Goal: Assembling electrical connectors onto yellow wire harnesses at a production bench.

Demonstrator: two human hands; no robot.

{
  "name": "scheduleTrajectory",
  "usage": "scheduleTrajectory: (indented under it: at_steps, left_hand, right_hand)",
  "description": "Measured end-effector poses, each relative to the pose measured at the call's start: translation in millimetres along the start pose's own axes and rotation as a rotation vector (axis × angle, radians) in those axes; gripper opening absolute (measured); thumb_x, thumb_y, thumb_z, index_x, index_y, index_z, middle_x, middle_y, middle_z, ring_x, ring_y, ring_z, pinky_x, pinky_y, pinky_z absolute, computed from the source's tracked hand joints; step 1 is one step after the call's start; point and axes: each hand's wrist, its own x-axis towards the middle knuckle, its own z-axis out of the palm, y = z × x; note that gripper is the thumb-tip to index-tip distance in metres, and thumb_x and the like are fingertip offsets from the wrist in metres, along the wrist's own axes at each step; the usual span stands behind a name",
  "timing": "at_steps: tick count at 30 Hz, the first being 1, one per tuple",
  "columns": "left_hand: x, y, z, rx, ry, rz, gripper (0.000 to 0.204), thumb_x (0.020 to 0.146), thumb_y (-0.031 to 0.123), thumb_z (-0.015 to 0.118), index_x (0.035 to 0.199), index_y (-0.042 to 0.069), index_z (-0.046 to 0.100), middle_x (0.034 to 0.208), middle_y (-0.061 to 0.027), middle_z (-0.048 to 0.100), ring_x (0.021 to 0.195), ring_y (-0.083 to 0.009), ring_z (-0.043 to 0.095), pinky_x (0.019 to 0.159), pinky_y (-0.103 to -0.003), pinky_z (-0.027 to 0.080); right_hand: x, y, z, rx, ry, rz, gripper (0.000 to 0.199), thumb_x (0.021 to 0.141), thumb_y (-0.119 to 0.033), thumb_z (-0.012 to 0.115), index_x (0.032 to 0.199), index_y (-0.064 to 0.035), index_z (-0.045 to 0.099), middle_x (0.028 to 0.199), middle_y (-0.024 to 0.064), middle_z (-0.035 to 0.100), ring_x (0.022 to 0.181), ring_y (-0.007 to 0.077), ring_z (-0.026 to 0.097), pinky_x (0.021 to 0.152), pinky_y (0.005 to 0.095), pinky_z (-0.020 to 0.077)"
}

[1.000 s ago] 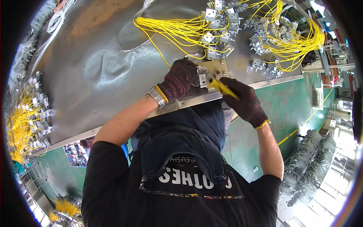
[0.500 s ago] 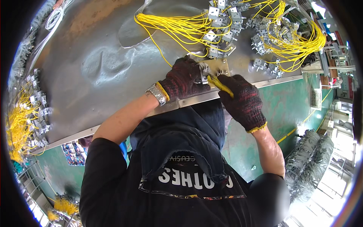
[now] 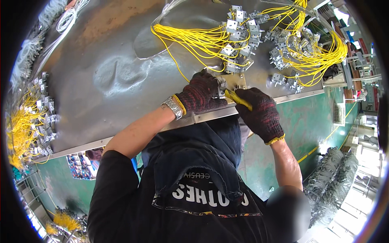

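Note:
My left hand [image 3: 200, 93], in a dark red-and-black knitted glove, grips a small metal switch-like part [image 3: 221, 92] at the table's near edge. A yellow wire [image 3: 175, 60] runs down towards this hand. Under the part lies a brass-coloured plate [image 3: 234, 79] with bolts. My right hand [image 3: 261, 115], gloved alike, is closed round a yellow-handled tool [image 3: 240, 99]. The tool's tip points at the part; its kind is hidden by the fingers. Just beyond the plate lies a bundle of yellow wires [image 3: 194, 35] ending in grey metal parts [image 3: 231, 26].
The dented sheet-metal table [image 3: 81, 109] has a raised metal edge strip [image 3: 214, 116]. More yellow-wired parts [image 3: 316, 52] lie at the far right, others [image 3: 34, 117] at the left end. Bundled grey wires [image 3: 332, 178] stand by the green floor [image 3: 300, 117] on the right.
The table and everything on it sit slightly lower in the picture as the view shifts. Both hands keep nearly the same hold, and the yellow-handled tool stays at the part.

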Motion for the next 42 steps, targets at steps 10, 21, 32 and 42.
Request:
scheduleTrajectory:
  at_steps: [10, 21, 32, 42]
  left_hand:
    - [2.2, 16.9, -32.9, 0.057, -0.228, -0.043, 0.065, 0.077, 0.067, 0.069, 0.117, 0.016, 0.068, 0.112, -0.0133, 0.07, 0.113, -0.0315, 0.063, 0.11, -0.047, 0.039]
    - [-13.2, 34.8, -49.3, 0.099, -0.16, 0.004, 0.071, 0.079, 0.061, 0.067, 0.132, 0.013, 0.06, 0.126, -0.0167, 0.065, 0.122, -0.034, 0.058, 0.114, -0.049, 0.032]
    - [-10.6, 26.7, -34.0, -0.251, 0.324, 0.098, 0.052, 0.068, 0.022, 0.085, 0.114, 0.014, 0.061, 0.11, -0.0103, 0.066, 0.108, -0.0351, 0.06, 0.096, -0.048, 0.044]
    - [-12.9, 26.9, -29.5, -0.366, 0.384, 0.186, 0.049, 0.069, 0.009, 0.083, 0.11, 0.004, 0.057, 0.099, -0.0103, 0.071, 0.094, -0.0331, 0.069, 0.086, -0.043, 0.054]
  right_hand:
    - [-0.2, 5.0, 8.8, 0.016, 0.051, -0.014, 0.036, 0.08, -0.014, 0.075, 0.115, -0.0067, 0.071, 0.107, 0.0176, 0.07, 0.097, 0.0371, 0.069, 0.083, 0.0417, 0.0565]
    - [-15.3, 14.6, 20.3, 0.396, 0.167, 0.131, 0.046, 0.079, -0.01, 0.081, 0.121, -0.0024, 0.065, 0.103, 0.0089, 0.071, 0.082, 0.0144, 0.067, 0.073, 0.03, 0.055]
    - [-77.6, 52.4, 130.7, 1.978, -0.182, 0.396, 0.062, 0.077, -0.023, 0.077, 0.128, 0.0004, 0.053, 0.096, 0.016, 0.067, 0.071, 0.0253, 0.068, 0.056, 0.0309, 0.0589]
    - [-74.2, 53.0, 142.1, 2.412, -0.274, 0.693, 0.038, 0.096, -0.028, 0.055, 0.12, 0.0015, 0.055, 0.078, 0.021, 0.064, 0.05, 0.0275, 0.059, 0.042, 0.036, 0.0479]
